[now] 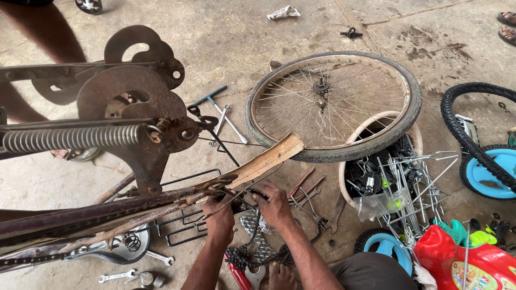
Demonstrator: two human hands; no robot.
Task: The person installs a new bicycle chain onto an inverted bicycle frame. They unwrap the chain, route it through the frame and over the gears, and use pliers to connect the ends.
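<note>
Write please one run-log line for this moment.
left hand: grip on bicycle frame | right hand: grip at the same joint | bicycle wheel: flat on floor, untouched | spanners: on floor

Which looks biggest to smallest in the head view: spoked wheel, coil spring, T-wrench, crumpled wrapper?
1. Spoked wheel.
2. Coil spring, though it sits nearer the camera, which inflates it.
3. T-wrench.
4. Crumpled wrapper, farthest away, so its rank against the wrench is unsure.

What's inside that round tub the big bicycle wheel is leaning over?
The tub holds dark small parts, shiny metal rods sticking out, and a clear plastic bag. The bicycle wheel covers its far side, so whatever lies there or at the bottom is hidden.
</note>
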